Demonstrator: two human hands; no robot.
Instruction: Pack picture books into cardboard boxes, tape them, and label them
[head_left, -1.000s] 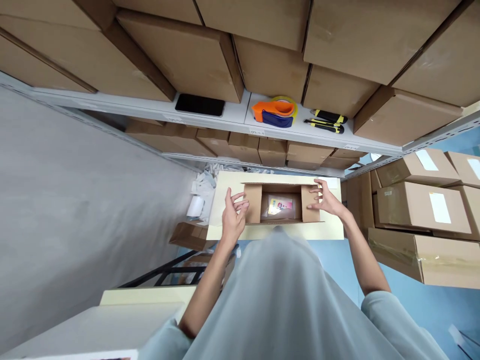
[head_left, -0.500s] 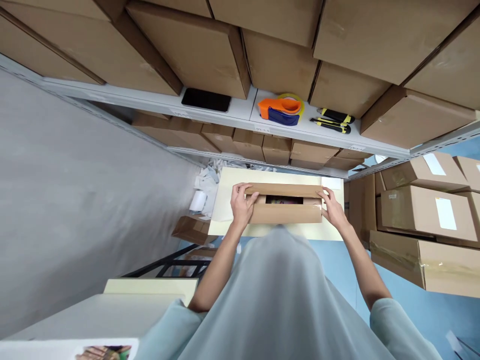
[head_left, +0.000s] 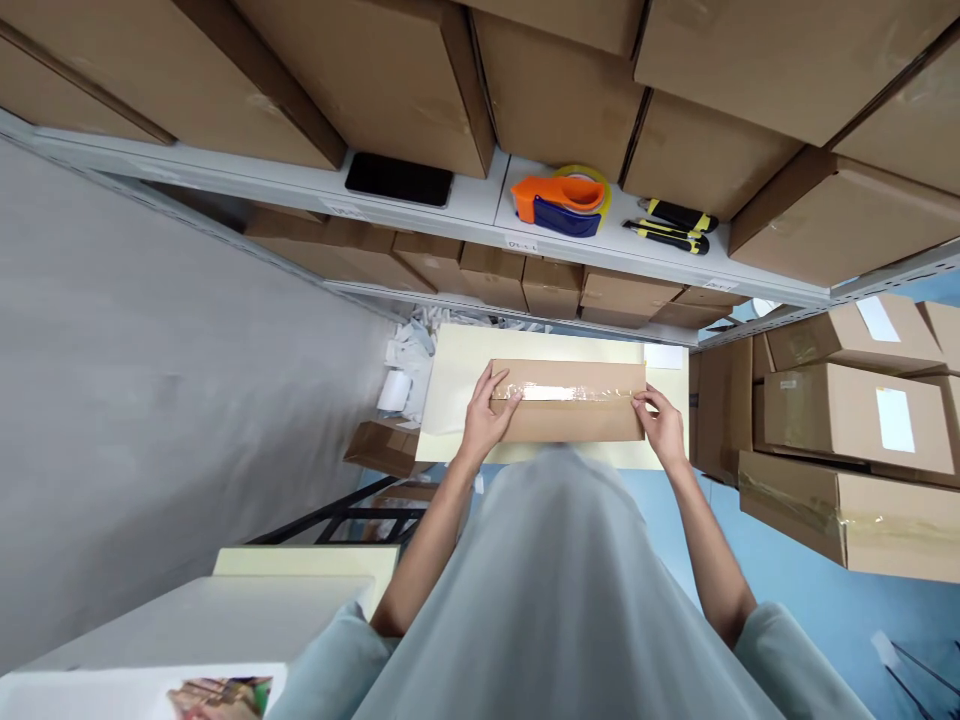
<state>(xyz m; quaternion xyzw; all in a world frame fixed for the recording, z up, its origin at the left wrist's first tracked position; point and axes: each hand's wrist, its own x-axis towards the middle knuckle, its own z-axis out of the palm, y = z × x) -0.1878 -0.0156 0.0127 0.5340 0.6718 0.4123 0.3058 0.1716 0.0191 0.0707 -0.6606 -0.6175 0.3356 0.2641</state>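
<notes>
a narrow cardboard box (head_left: 570, 422) is set down on the pale yellow surface (head_left: 461, 350), in front of the wearer's body and between the two hands. its long axis is run from left to right, across the line of the forearms, so one end is given to each hand and neither is clearly the nearer. the left end is held by the left hand (head_left: 486, 412), which is part-open, with the fingers and thumb spread over the top near the seam. at the right end, the thumb and fingertips of the right hand (head_left: 663, 425) are drawn almost together by the edge; whether the tape is pinched there or only pressed cannot be told.

the box is plain brown, with its top flaps folded down to meet along the middle. that seam is covered by a shiny strip of clear tape (head_left: 559, 393), by which the light is thrown back brightly.

at the surface's far right corner a white label (head_left: 664, 357) is laid. beyond, on the grey shelf (head_left: 476, 200), an orange and blue tape dispenser (head_left: 564, 206), black and yellow utility knives (head_left: 667, 230) and a black phone (head_left: 399, 180) are kept.
</notes>
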